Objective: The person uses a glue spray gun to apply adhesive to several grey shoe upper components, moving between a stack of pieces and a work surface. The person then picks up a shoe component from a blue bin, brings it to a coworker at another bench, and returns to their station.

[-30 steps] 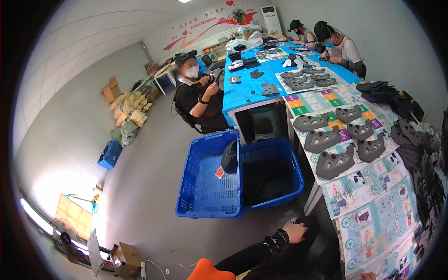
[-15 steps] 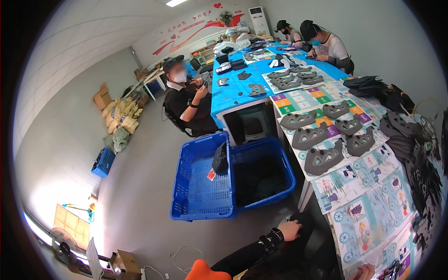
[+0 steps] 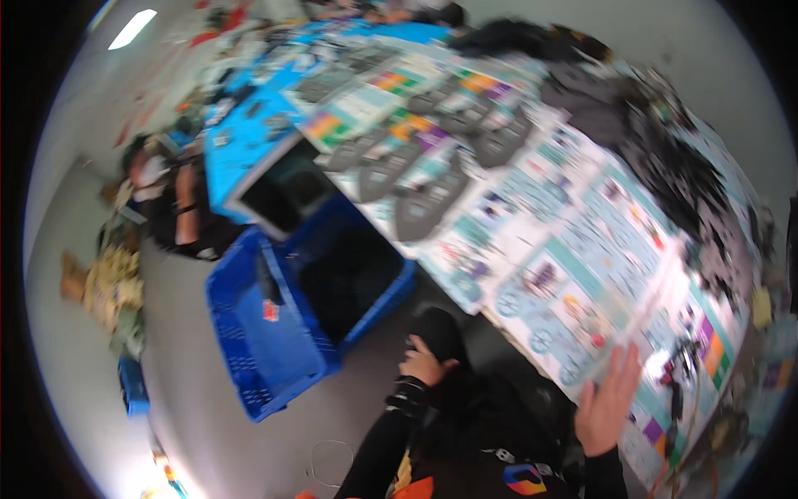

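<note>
My left hand (image 3: 426,363) rests on my dark-clothed knee, fingers apart and a black band at the wrist. It holds nothing. Held out over the near table edge, my right hand (image 3: 611,403) is open with its fingers stretched and empty. Beside it on the patterned table cover (image 3: 573,291) lies a small tangle of dark and reddish tools (image 3: 683,366), too blurred to name. Farther along the table sit several flat dark grey curved pieces with cut-outs, one of them a large grey piece (image 3: 432,200). Motion blurs the whole picture.
Left of the table stand a blue crate (image 3: 266,333) and a second blue crate (image 3: 386,287) with dark material inside. Black and grey pieces (image 3: 640,150) are heaped along the table's far right side. A seated person (image 3: 183,200) is beside the blue-covered table (image 3: 241,158).
The view has swung right and tilted, shifting the crates and table leftward. My right hand has come further into view, fingers extended. My left hand still rests on the knee.
</note>
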Available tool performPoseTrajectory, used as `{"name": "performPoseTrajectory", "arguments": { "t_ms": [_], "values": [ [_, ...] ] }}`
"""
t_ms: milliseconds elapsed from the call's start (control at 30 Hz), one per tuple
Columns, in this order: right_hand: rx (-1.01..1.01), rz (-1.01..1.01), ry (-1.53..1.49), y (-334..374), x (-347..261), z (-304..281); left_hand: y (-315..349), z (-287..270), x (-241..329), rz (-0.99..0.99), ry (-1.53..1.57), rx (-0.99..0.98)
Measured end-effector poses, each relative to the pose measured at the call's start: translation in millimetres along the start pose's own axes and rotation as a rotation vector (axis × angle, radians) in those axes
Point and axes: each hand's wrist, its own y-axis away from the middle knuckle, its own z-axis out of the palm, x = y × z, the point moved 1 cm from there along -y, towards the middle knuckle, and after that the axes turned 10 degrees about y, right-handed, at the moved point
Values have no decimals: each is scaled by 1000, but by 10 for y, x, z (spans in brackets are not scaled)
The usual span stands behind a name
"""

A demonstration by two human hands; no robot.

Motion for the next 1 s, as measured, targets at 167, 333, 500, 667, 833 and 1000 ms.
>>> {"name": "performPoseTrajectory", "arguments": {
  "t_ms": [167,333,500,667,833,1000],
  "values": [
    [-162,-20,53,-182,2,42,-185,77,0,-4,-101,-19],
    [-202,-50,50,-210,24,70,-333,77,-599,52,228,-51],
    [-223,-75,91,-175,-74,82,491,437,-2483,-241,-319,-529],
    [-215,-100,202,-150,-13,112,2243,57,-3001,-496,-3,-1456],
    [-218,-146,179,-177,-75,136,3657,191,-2920,-332,890,-1294],
    [-199,-144,212,-142,-93,124,3722,-196,-2655,-149,352,-575]
  ]
}}
